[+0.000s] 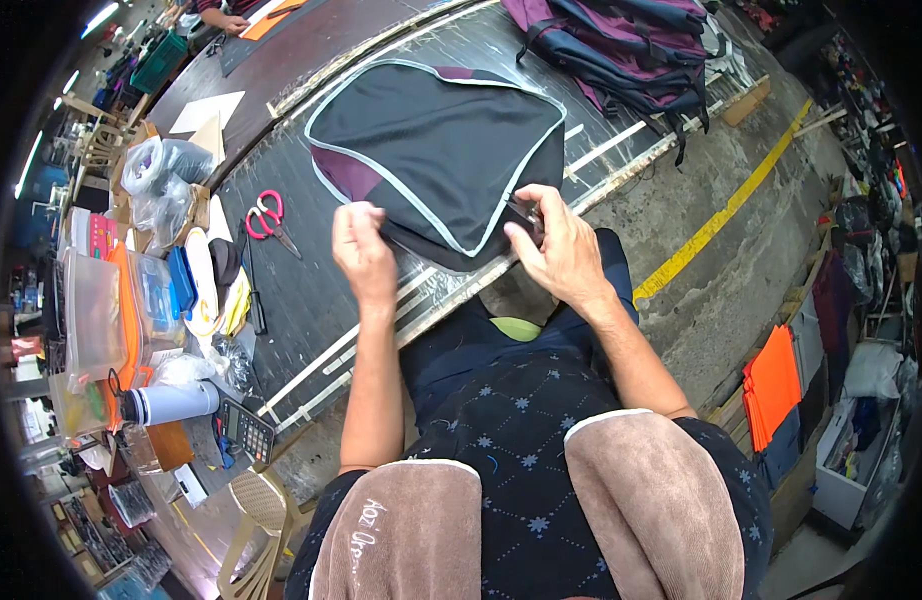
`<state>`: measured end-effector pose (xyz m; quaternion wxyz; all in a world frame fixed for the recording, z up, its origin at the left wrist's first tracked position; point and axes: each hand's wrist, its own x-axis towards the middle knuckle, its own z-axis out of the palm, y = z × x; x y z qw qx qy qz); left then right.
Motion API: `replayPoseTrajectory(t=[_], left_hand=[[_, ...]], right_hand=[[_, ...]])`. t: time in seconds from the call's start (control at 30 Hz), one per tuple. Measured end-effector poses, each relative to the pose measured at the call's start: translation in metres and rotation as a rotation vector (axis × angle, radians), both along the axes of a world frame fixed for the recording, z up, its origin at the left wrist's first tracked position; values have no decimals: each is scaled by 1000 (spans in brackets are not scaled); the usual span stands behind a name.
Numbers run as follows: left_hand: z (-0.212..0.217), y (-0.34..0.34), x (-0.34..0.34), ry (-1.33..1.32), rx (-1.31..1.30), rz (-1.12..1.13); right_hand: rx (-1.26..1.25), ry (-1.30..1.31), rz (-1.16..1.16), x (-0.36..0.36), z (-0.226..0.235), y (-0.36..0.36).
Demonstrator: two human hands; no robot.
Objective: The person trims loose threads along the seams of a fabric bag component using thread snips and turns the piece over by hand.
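A black sewn bag piece (pixel 451 130) with light grey binding along its edges and dark purple panels lies over the near edge of the worktable. My left hand (pixel 364 255) is closed at its near left edge, fingers curled in a pinch against the dark cloth. On the near right side, my right hand (pixel 563 250) pinches the bound edge between thumb and fingers. The cloth between the hands sags slightly toward me. Pink-handled scissors (pixel 271 222) lie on the table to the left of the piece.
Purple and dark blue backpacks (pixel 616 45) are heaped at the table's far right. Along the left stand a clear plastic box (pixel 89 310), a white bottle (pixel 171 402) and a calculator (pixel 248 432). A beige chair (pixel 259 510) is at lower left. Another person's hand (pixel 226 20) shows far off.
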<state>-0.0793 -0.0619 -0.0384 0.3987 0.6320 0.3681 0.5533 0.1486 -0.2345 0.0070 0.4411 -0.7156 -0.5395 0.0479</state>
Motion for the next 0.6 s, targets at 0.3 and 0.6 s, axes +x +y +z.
replayPoseTrajectory(t=[0.3, 0.6], left_hand=[[35, -10, 5, 629, 495, -407], [36, 4, 30, 368, 52, -628]], right_hand=[[-164, 210, 310, 2, -13, 17], [-114, 506, 149, 43, -14, 31]])
